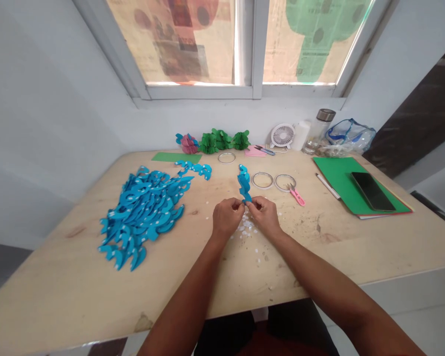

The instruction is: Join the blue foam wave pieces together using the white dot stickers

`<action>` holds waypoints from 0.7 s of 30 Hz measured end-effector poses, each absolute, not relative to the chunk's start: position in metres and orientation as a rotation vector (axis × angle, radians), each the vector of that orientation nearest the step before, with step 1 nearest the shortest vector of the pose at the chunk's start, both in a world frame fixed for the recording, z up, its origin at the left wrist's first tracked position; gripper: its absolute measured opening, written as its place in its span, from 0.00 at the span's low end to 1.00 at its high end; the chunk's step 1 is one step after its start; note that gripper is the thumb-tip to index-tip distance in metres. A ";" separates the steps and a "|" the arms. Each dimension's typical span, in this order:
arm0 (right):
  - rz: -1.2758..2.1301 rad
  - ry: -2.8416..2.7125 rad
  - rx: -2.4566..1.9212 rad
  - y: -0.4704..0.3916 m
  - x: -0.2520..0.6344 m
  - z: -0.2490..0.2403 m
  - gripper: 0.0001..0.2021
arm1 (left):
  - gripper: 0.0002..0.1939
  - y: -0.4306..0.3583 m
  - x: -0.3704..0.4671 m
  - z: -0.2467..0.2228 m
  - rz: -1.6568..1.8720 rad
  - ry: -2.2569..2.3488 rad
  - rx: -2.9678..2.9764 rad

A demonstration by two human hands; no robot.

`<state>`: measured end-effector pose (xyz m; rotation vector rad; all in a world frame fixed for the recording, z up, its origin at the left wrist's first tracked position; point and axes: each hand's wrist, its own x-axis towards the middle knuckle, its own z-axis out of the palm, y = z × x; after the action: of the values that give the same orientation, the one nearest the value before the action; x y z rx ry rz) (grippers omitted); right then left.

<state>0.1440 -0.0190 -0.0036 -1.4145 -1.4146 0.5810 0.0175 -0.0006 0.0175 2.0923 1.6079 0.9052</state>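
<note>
I observe remotely: left hand [227,216] and right hand [264,213] pinching 1 blue paper strip [244,184]; 2 rings [262,188] lie beyond the right hand.

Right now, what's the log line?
left hand, right hand: holding blue strip | blue pile: left of hands | pink snips: right of hands

Blue paper strip [244,185], white-flecked blue heap [144,203]

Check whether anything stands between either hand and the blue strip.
Nothing visible does: the left hand and right hand both hold the blue strip at its near end. White scraps lie on the near side, not between.
</note>
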 end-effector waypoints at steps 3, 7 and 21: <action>0.530 -1.470 -1.413 -0.020 0.143 -0.004 0.10 | 0.10 -0.001 0.018 0.018 0.862 1.640 2.076; 0.506 -1.517 -1.421 -0.020 0.142 -0.004 0.09 | 0.10 0.000 0.018 0.018 0.854 1.619 2.003; 0.728 -1.330 -1.374 -0.018 0.145 -0.001 0.12 | 0.09 0.012 0.009 0.007 0.986 1.376 1.662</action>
<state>0.1446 -0.0178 -0.0012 -1.3737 -1.3300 0.7276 0.0089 0.0118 0.0071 1.6621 1.3756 0.9857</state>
